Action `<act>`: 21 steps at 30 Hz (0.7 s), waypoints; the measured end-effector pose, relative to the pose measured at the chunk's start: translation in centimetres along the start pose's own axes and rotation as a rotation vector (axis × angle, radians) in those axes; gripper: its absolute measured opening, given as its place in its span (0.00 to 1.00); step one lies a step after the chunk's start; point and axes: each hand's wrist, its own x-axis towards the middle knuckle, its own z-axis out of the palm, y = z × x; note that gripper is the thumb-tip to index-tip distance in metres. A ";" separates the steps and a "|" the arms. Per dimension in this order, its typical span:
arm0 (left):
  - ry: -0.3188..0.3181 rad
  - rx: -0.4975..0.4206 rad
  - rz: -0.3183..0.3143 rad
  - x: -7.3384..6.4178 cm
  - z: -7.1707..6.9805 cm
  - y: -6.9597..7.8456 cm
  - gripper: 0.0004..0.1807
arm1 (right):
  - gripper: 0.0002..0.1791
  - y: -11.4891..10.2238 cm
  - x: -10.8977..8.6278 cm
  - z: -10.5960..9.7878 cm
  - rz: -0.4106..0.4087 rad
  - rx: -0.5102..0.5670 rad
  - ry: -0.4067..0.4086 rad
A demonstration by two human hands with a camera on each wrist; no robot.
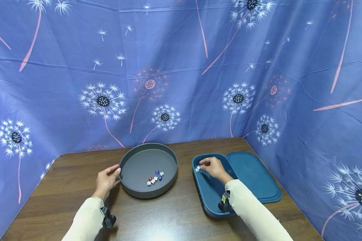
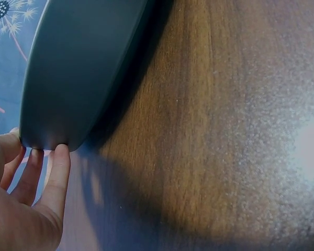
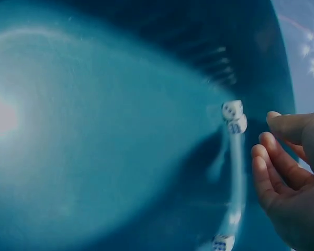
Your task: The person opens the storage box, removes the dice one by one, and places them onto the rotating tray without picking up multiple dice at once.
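At the left side of a round dark grey tray, my left hand grips the edge. In the left wrist view its thumb lies at the rim while the fingers bear on the outer wall near the bottom edge. Several dice, white, blue and one red die, lie in the tray's front half. My right hand reaches into a blue rectangular bin. Its fingers are slightly bent beside two white dice at the bin's far left; a gap shows between fingertips and dice. Another die sits lower in the right wrist view.
A flat blue lid lies right of the bin, on the wooden table. Blue curtains printed with dandelions hang behind the table and along its right side. Table surface separates the tray from the bin.
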 end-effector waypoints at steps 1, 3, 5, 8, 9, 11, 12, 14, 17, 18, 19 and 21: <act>-0.001 0.002 0.002 0.0 0.0 0.0 0.23 | 0.08 0.3 0.0 0.1 0.007 0.000 -0.001; -0.001 0.003 0.005 0.0 0.0 -0.1 0.23 | 0.08 0.8 0.1 0.2 0.019 -0.006 -0.005; 0.000 0.007 0.004 0.1 -0.1 -0.1 0.22 | 0.08 1.1 0.2 0.4 0.026 -0.006 -0.014; 0.001 0.008 0.003 0.3 0.0 -0.1 0.22 | 0.08 1.5 0.2 0.6 0.034 -0.004 -0.031; 0.000 0.006 0.003 0.3 0.0 -0.1 0.22 | 0.08 1.5 0.3 0.6 0.034 -0.004 -0.032; -0.004 0.007 0.003 0.4 0.0 -0.1 0.22 | 0.08 1.6 0.3 0.8 0.049 0.003 -0.033; -0.006 0.007 0.003 0.3 0.0 -0.1 0.22 | 0.08 1.6 0.4 0.9 0.052 0.001 -0.030; -0.008 0.007 0.001 0.4 -0.1 -0.1 0.22 | 0.08 1.7 0.6 1.1 0.058 0.003 -0.022; -0.009 0.011 0.001 0.3 -0.1 -0.1 0.22 | 0.07 2.0 0.8 1.4 0.055 0.005 -0.015; -0.009 0.011 0.001 0.3 -0.1 -0.1 0.22 | 0.07 2.1 0.8 1.6 0.056 0.007 -0.015; -0.008 0.012 0.001 0.3 -0.1 -0.2 0.22 | 0.07 2.1 0.9 1.7 0.057 0.011 -0.016; -0.007 0.012 0.003 0.3 -0.1 -0.2 0.22 | 0.08 2.2 0.9 1.8 0.064 0.018 -0.022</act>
